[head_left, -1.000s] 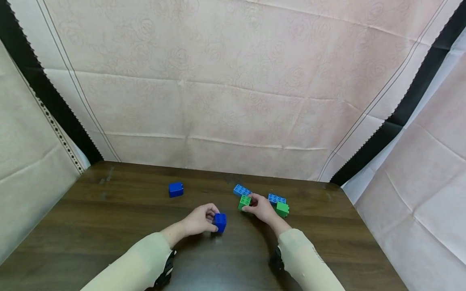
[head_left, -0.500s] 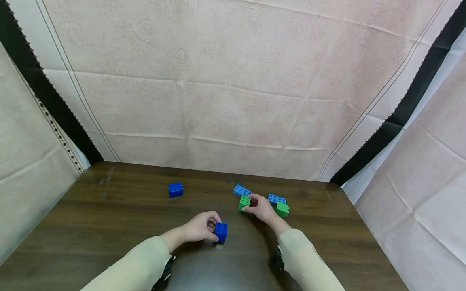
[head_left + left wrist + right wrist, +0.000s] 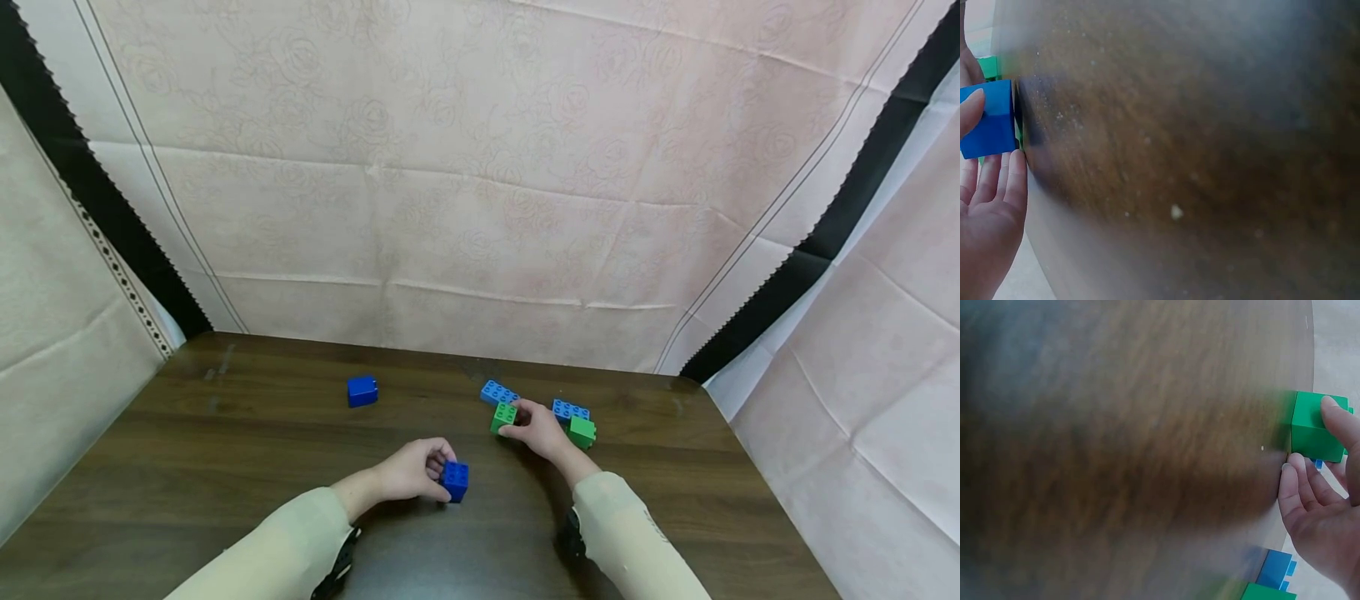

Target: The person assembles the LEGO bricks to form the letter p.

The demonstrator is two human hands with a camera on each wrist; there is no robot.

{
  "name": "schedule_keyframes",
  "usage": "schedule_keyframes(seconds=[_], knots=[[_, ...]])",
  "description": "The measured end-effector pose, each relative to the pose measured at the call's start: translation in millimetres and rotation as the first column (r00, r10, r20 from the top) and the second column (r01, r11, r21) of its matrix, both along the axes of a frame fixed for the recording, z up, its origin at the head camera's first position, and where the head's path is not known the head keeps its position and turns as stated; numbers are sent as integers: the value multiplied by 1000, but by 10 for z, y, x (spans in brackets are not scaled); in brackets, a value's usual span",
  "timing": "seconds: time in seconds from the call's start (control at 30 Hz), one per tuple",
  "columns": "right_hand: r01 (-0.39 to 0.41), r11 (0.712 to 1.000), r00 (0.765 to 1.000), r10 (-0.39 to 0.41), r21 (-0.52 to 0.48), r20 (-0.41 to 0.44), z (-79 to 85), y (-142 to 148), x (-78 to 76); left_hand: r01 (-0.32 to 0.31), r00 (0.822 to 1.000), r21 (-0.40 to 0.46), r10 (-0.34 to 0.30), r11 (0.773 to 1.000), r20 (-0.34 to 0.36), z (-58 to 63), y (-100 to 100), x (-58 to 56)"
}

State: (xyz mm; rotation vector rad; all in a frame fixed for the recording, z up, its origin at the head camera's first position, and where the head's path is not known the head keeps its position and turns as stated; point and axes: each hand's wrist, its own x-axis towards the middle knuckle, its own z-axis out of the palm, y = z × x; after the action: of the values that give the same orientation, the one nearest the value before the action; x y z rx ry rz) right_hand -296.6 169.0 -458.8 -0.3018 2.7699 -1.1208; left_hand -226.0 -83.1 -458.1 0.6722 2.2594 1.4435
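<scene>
Between thumb and fingers, my left hand [image 3: 414, 470] pinches a dark blue toy building brick [image 3: 454, 482] near the middle of the table. The left wrist view shows the thumb lying across this blue brick [image 3: 996, 122], with the fingers beneath it. Farther back and to the right, my right hand [image 3: 538, 429] grips a green building brick [image 3: 503, 417] by its side. In the right wrist view the thumb presses on the face of that green brick [image 3: 1316, 428]. A light blue brick [image 3: 498, 392] lies just behind the green one.
Right of the right hand, another light blue brick [image 3: 571, 410] lies against a second green brick [image 3: 581, 432]. A lone dark blue brick [image 3: 362, 391] sits at the back left. The brown wooden table [image 3: 247, 442] ends at a pale cloth wall [image 3: 450, 183].
My left hand has drawn the dark blue brick slightly toward the table's front, mostly in the first half second. The right hand and the other bricks have stayed in place.
</scene>
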Motion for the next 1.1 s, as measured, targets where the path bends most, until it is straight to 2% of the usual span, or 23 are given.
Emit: schedule_keyframes(seconds=[0.4, 0.73, 1.1], knots=[[8, 1000, 1000, -8, -16, -2, -11, -7, 5, 5, 1000, 13, -5, 1000, 1, -2, -16, 26], [15, 1000, 1000, -14, -24, 9, -7, -2, 14, 4, 1000, -3, -4, 1000, -17, -51, 6, 17], [13, 1000, 1000, -13, -15, 5, 7, -3, 17, -5, 1000, -10, 5, 1000, -22, -39, 5, 31]])
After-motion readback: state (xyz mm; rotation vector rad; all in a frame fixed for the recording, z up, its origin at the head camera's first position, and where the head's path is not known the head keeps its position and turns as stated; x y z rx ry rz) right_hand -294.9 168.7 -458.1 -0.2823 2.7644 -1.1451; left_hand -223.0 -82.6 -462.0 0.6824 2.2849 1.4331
